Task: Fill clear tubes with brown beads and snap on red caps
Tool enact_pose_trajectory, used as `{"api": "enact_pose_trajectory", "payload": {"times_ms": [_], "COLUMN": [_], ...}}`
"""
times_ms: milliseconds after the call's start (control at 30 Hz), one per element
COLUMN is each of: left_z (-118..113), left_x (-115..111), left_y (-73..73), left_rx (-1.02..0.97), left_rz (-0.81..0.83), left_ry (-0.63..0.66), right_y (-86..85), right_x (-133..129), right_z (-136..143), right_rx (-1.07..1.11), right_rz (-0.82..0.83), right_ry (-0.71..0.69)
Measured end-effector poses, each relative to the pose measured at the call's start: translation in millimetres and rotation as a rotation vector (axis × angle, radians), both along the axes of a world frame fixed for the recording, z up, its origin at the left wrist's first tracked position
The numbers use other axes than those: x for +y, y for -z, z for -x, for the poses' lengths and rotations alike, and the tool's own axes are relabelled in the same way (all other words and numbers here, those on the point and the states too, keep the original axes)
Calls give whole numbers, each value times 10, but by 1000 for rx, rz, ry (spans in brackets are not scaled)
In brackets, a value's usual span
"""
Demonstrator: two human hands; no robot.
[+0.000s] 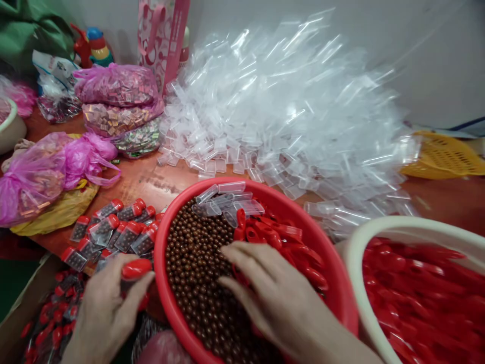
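Note:
My left hand [109, 303] is closed around a small container with a red cap [136, 269], left of the red basin [160, 263]. My right hand [265, 288] reaches over the basin with its fingers apart, above the brown balls [200, 263] and beside the loose red caps [299, 247]; nothing shows between its fingers. Several clear empty tubes [231, 199] lie at the basin's far side. Filled containers with red caps [113, 232] are grouped on the table left of the basin.
A big pile of clear tubes [280, 111] rises behind the basin. A white tub [358, 253] of red caps stands right, a box [26, 293] of filled containers lower left. Pink bags [117, 86] lie back left, a yellow basket [443, 156] back right.

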State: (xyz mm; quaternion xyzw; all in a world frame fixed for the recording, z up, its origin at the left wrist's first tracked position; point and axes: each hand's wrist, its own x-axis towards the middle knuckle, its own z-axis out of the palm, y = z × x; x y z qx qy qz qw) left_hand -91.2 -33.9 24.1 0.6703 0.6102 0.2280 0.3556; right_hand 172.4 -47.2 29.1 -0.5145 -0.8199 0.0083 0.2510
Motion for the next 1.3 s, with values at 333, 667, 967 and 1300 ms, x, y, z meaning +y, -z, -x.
{"api": "enact_pose_trajectory", "payload": {"times_ms": [333, 667, 967, 1300], "left_z": [-384, -638, -640, -516], "left_x": [311, 339, 349, 344], "left_y": [198, 380, 363, 237], "left_rx": [164, 156, 221, 129], "left_rz": [-572, -496, -422, -356], "left_ry": [223, 360, 436, 562], "right_y": [302, 110, 270, 395], "right_x": [897, 917, 764, 804], "right_z": [-171, -91, 172, 68], "right_rx": [-29, 193, 379, 675], "right_rz": [246, 589, 1036, 1629], "right_ry": [12, 25, 177, 58]}}
